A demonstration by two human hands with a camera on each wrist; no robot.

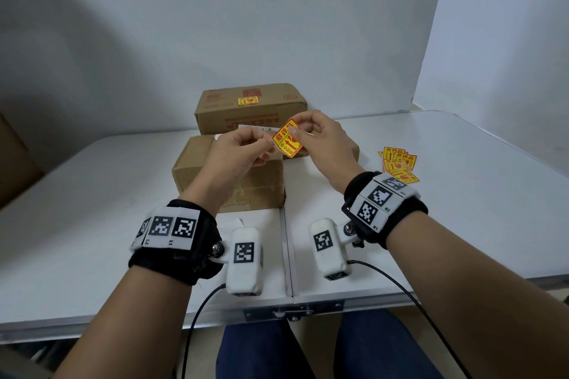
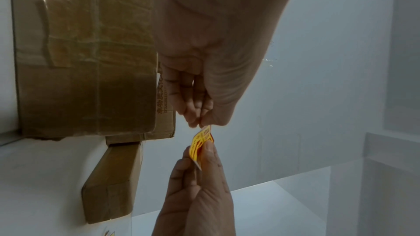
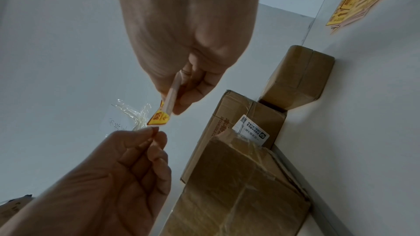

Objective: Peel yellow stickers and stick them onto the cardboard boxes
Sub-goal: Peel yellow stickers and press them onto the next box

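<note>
**Both hands pinch one sticker above the boxes**

The right hand grips a yellow sticker between thumb and curled fingers, holding it in the air over the table. The left hand pinches the sticker's left edge with thumb and forefinger, its other fingers curled in. Below the hands sits a near box, partly hidden by the left wrist. A far box stands against the wall, already bearing a stuck label. A third box lies behind the right hand. A stack of stickers rests on the table to the right, well apart from the boxes.
</note>
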